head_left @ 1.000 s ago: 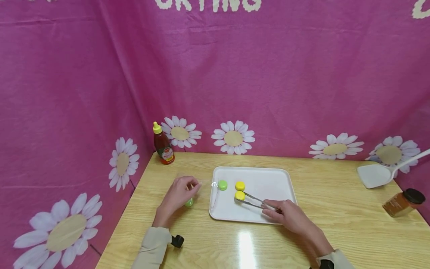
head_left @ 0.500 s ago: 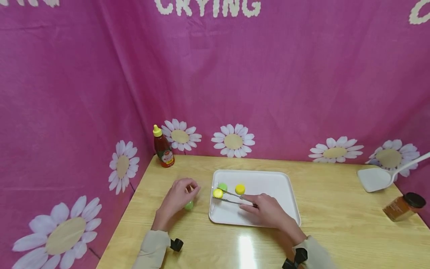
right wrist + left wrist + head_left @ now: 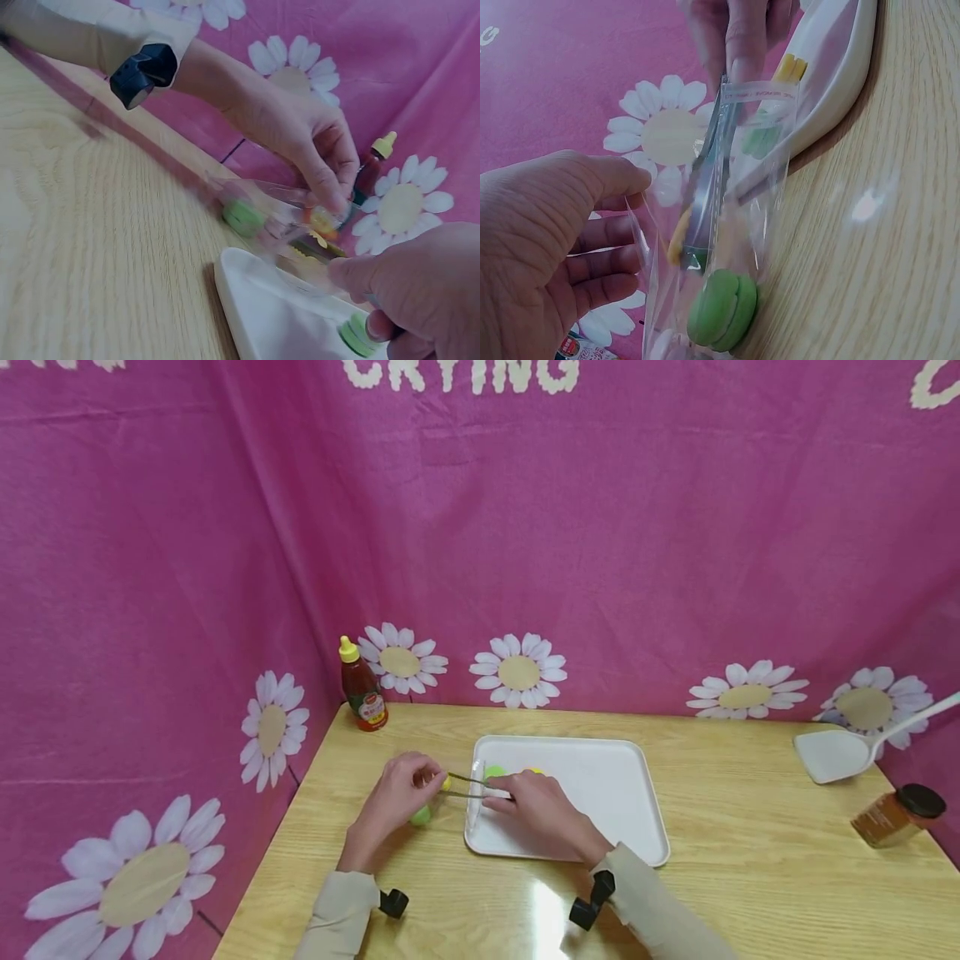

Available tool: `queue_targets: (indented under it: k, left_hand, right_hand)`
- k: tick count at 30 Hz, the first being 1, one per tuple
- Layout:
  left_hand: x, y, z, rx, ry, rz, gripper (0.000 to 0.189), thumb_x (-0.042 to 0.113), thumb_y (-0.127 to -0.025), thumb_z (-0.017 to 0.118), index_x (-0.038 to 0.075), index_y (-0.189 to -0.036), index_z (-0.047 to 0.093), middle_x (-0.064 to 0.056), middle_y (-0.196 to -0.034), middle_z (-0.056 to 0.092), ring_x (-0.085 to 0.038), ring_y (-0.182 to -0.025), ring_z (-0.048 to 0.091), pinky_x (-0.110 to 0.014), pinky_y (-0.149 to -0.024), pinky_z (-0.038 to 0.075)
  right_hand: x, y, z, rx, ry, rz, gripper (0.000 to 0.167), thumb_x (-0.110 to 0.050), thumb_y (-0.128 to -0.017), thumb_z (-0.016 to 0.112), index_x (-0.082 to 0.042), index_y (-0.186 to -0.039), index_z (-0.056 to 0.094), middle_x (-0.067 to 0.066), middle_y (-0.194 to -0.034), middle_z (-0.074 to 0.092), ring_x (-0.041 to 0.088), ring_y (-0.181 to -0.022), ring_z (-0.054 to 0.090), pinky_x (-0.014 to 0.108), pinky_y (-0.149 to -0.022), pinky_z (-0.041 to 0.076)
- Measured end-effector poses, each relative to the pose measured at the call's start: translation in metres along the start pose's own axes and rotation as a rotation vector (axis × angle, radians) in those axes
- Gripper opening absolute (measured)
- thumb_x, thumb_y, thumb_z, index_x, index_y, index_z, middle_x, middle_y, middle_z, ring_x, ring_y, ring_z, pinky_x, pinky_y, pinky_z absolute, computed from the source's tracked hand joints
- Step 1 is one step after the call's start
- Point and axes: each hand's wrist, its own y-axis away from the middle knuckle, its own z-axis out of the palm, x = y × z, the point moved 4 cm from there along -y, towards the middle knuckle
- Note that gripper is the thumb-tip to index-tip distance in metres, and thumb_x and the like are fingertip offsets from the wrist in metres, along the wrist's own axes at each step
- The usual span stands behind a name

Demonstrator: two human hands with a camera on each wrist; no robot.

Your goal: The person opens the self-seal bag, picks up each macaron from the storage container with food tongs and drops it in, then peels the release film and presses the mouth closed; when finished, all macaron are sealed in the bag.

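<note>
While the left hand (image 3: 401,789) pinches the clear plastic bag (image 3: 761,225), the right hand (image 3: 536,806), gripping metal tongs (image 3: 703,184) apparently around a yellow macaron (image 3: 679,238), should release gently.

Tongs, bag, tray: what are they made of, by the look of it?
Tongs: likely metal, slim grey arms; finish unclear.
Bag: thin, glossy clear plastic film; contents show through, edges catch light.
Tray: smooth, even white; plastic or ceramic, the look can't settle which.
</note>
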Motion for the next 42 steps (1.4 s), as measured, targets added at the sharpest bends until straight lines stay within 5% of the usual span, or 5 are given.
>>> queue_targets:
  k: [6, 20, 29, 42]
  left_hand:
    - [-0.001, 0.001, 0.001, -0.018, 0.029, 0.010, 0.004, 0.019, -0.096, 0.078, 0.019, -0.092, 0.076, 0.008, -0.076, 0.060, -0.012, -0.074, 0.055, -0.026, -0.067, 0.047]
    - [0.002, 0.002, 0.001, -0.009, 0.027, 0.004, 0.005, 0.016, -0.097, 0.076, 0.019, -0.093, 0.075, 0.008, -0.079, 0.061, -0.013, -0.076, 0.055, -0.027, -0.070, 0.048]
    - [0.001, 0.000, 0.001, 0.033, 0.009, -0.018, 0.004, 0.018, -0.097, 0.076, 0.015, -0.099, 0.078, 0.007, -0.080, 0.063, -0.014, -0.076, 0.055, -0.028, -0.070, 0.049]
    - [-0.002, 0.002, 0.000, 0.067, -0.028, -0.034, 0.006, 0.022, -0.097, 0.077, 0.017, -0.098, 0.078, 0.005, -0.084, 0.061, -0.013, -0.078, 0.054, -0.028, -0.069, 0.047]
  right_hand:
    - [-0.009, -0.016, 0.011, -0.020, -0.016, 0.012, 0.025, -0.044, -0.099, 0.069, -0.027, -0.114, 0.078, -0.004, -0.088, 0.075, 0.013, -0.076, 0.067, 0.034, -0.056, 0.047]
    - [-0.029, -0.031, 0.020, -0.055, -0.012, 0.011, 0.021, -0.039, -0.102, 0.067, -0.022, -0.108, 0.076, -0.006, -0.074, 0.063, 0.012, -0.068, 0.054, 0.030, -0.054, 0.039]
    - [-0.033, -0.046, 0.024, -0.081, -0.008, 0.028, 0.030, -0.041, -0.102, 0.067, -0.022, -0.124, 0.076, -0.004, -0.074, 0.065, 0.015, -0.073, 0.056, 0.031, -0.058, 0.042]
    - [-0.020, -0.023, 0.018, -0.048, -0.072, 0.022, 0.030, -0.042, -0.102, 0.067, -0.021, -0.120, 0.076, -0.004, -0.103, 0.076, 0.014, -0.085, 0.066, 0.033, -0.067, 0.050]
